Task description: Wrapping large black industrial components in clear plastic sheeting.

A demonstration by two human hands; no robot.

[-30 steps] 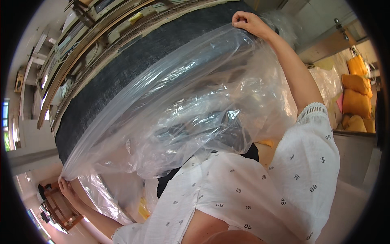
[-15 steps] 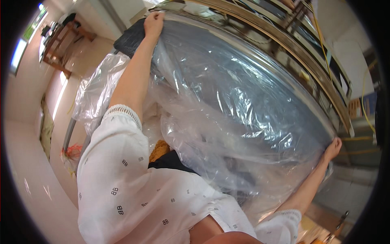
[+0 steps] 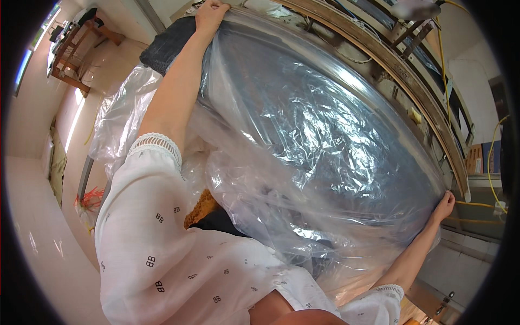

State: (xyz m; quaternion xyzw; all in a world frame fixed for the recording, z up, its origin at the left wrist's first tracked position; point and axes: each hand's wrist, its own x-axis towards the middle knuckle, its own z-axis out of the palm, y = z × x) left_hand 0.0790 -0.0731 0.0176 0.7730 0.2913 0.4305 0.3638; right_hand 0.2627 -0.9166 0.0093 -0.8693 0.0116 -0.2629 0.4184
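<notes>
A wide sheet of clear plastic film [image 3: 325, 146] is stretched between my outspread arms, shiny and wrinkled across its middle. My left hand [image 3: 210, 17] is closed on its far left corner, fingers pinched together. At the right, my right hand [image 3: 445, 205] pinches the film's other corner. The film's far edge runs taut from hand to hand, while its near part hangs in loose folds in front of my body. Something dark grey shows through or lies beneath it; I cannot tell what. Just left of my left forearm sits a black folded bundle [image 3: 168, 46].
Past the film's far edge runs a long wooden-edged machine frame [image 3: 379, 59] with yellow cables [image 3: 441, 65]. More crumpled plastic [image 3: 127, 116] hangs over a metal rail at left. A wooden table [image 3: 76, 59] stands at the far left, and red string [image 3: 89, 200] lies near the rail.
My left hand has shifted slightly farther away and my right hand slightly nearer, both still gripping. The film is pulled tauter and its reflections have spread across the middle.
</notes>
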